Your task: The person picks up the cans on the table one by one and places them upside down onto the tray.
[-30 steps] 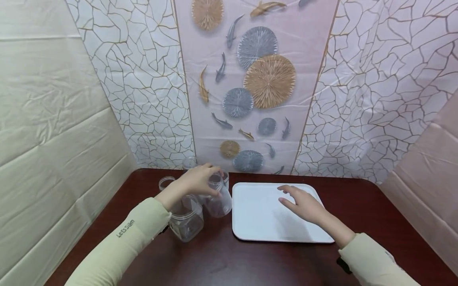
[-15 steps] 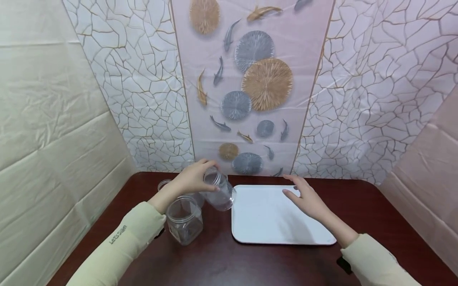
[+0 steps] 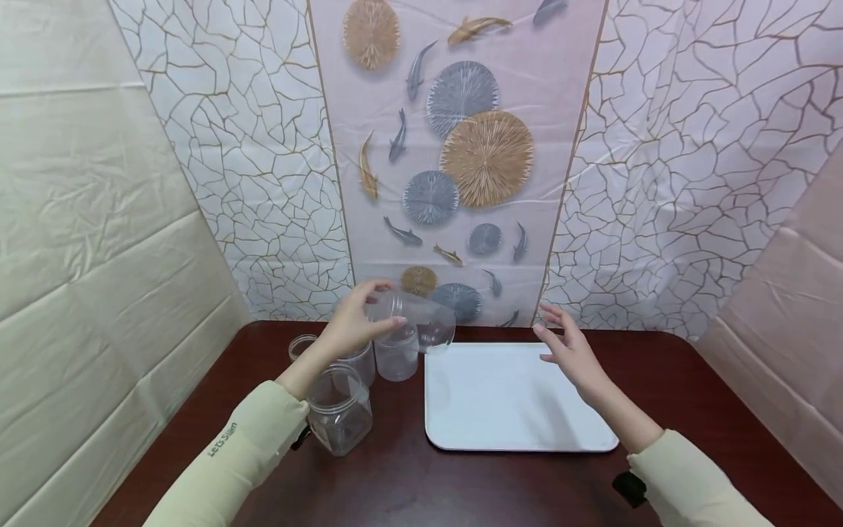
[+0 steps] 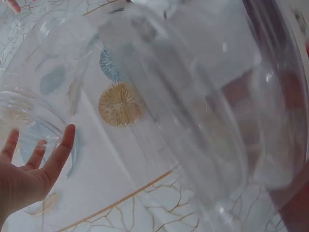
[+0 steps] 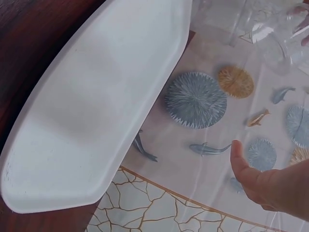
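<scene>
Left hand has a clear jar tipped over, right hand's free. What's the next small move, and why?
I'd probably bring the right hand in to support the base of the held jar. The left hand grips it only near the mouth, the jar is tipped nearly sideways, and its base points toward the right hand, which holds nothing.

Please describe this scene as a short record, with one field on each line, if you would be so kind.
tray: white, rectangular, lying flat on the table
left hand: grips the held jar around its neck end
held jar: clear, tipped onto its side, raised off the table
right hand: raised near the tray, holding nothing
other jars: several, clear, on the table left of the tray
backdrop: printed with fish and round motifs
</scene>
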Motion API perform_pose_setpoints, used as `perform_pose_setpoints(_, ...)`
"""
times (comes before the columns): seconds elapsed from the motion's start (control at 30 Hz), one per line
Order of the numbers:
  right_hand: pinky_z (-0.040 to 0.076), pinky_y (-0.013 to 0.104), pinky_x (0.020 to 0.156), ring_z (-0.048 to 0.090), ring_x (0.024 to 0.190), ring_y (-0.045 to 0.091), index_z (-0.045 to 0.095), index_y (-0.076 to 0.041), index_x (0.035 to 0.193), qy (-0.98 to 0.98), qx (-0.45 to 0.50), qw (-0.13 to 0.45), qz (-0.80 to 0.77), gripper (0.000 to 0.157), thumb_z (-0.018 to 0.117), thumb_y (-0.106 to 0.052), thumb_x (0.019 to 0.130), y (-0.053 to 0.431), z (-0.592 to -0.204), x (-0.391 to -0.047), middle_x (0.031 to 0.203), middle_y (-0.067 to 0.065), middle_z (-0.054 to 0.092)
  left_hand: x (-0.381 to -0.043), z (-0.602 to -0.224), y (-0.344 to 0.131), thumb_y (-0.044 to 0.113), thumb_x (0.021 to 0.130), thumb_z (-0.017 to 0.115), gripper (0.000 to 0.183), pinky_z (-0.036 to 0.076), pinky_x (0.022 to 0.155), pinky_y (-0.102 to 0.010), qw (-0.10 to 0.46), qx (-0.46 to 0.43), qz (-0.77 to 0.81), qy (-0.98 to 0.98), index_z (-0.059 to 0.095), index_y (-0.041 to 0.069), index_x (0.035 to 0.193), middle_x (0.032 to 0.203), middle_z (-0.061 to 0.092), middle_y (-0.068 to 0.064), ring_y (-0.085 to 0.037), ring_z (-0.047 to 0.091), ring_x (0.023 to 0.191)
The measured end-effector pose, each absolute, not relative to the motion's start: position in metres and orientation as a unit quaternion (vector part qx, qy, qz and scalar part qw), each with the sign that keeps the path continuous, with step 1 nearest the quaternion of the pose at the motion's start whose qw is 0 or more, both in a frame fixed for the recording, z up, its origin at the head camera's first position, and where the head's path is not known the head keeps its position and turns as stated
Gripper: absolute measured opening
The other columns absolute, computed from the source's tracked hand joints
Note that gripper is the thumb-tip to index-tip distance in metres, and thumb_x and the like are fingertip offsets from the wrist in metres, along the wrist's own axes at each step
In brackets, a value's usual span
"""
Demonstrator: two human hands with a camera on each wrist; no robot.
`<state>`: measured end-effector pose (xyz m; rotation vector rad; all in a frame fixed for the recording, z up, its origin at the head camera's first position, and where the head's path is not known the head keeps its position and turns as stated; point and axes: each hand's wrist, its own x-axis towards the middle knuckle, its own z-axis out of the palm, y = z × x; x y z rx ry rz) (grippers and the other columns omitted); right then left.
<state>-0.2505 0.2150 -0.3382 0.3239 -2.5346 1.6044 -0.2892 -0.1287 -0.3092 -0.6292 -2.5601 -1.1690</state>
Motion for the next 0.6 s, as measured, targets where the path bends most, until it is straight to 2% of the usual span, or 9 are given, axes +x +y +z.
perform_pose_setpoints(0.17,0.049,0.052,0.093,0.033,0.131,0.047,0.015,-0.008,0.15,-0.819,0.1,0.053,0.562,0.059,0.039,-0.033,0.101,0.214,-0.335,-0.25,0.15,0.028,0.017,-0.289,-0.311,-0.126,0.027,0.079,0.076,0.057,0.049,0.093,-0.049,0.123,-0.188,-0.474,-0.852,0.051,0.016,0.129,0.131,0.053,-0.01,-0.036,0.053,0.116)
perform_pose_setpoints(0.37,0.048,0.052,0.095,0.032,0.131,0.044,0.015,-0.01,0.15,-0.793,0.1,0.048,0.599,0.058,0.038,-0.033,0.101,0.214,-0.334,-0.251,0.15,0.025,0.019,-0.291,-0.316,-0.124,0.027,0.081,0.074,0.055,0.053,0.087,-0.045,0.109,-0.17,-0.53,-0.824,0.05,0.02,0.13,0.134,0.049,-0.011,-0.035,0.052,0.118)
perform_pose_setpoints(0.6,0.047,0.052,0.096,0.033,0.131,0.038,0.015,-0.011,0.15,-0.768,0.113,0.045,0.628,0.058,0.039,-0.032,0.102,0.208,-0.337,-0.252,0.149,0.021,0.021,-0.291,-0.323,-0.118,0.02,0.082,0.073,0.055,0.052,0.088,-0.045,0.111,-0.184,-0.565,-0.797,0.05,0.015,0.131,0.136,0.049,-0.01,-0.037,0.051,0.117)
